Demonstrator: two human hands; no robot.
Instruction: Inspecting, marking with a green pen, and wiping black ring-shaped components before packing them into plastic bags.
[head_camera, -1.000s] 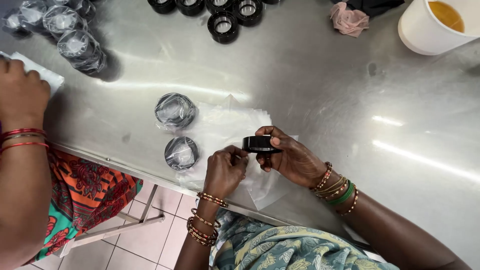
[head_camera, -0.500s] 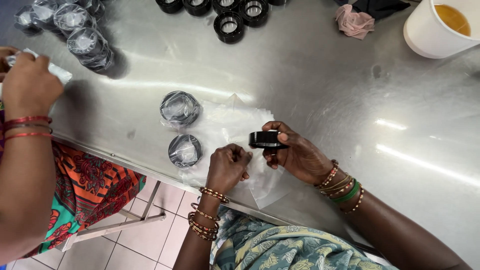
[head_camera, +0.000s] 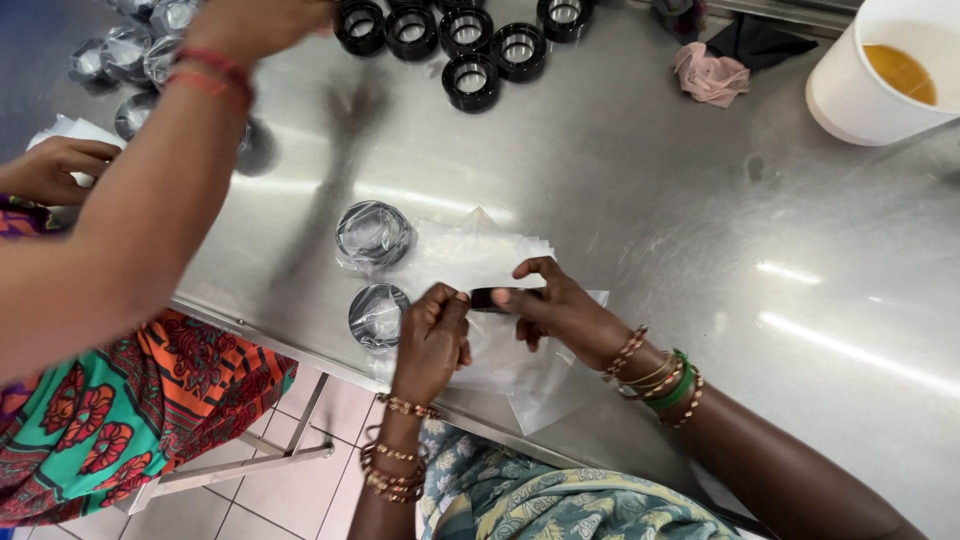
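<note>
My right hand (head_camera: 565, 310) holds a small black ring-shaped part (head_camera: 488, 298) by its edge, just above a stack of clear plastic bags (head_camera: 470, 262) on the steel table (head_camera: 650, 200). My left hand (head_camera: 432, 338) touches the ring's left end, fingers pinched at it. Two rings wrapped in clear plastic lie to the left: one (head_camera: 374, 235) farther away, one (head_camera: 378, 315) beside my left hand near the table edge.
Several unwrapped black rings (head_camera: 470, 40) sit at the far edge. Wrapped rings (head_camera: 130, 55) are piled far left. A co-worker's arm (head_camera: 150, 210) reaches across the table; their other hand (head_camera: 50, 170) rests on white paper. A white bucket of yellow liquid (head_camera: 885, 70) and pink cloth (head_camera: 710, 75) stand far right.
The co-worker's arm has swung from the left edge out across the table toward the black rings. My hands have stayed on the ring, and the view has shifted slightly.
</note>
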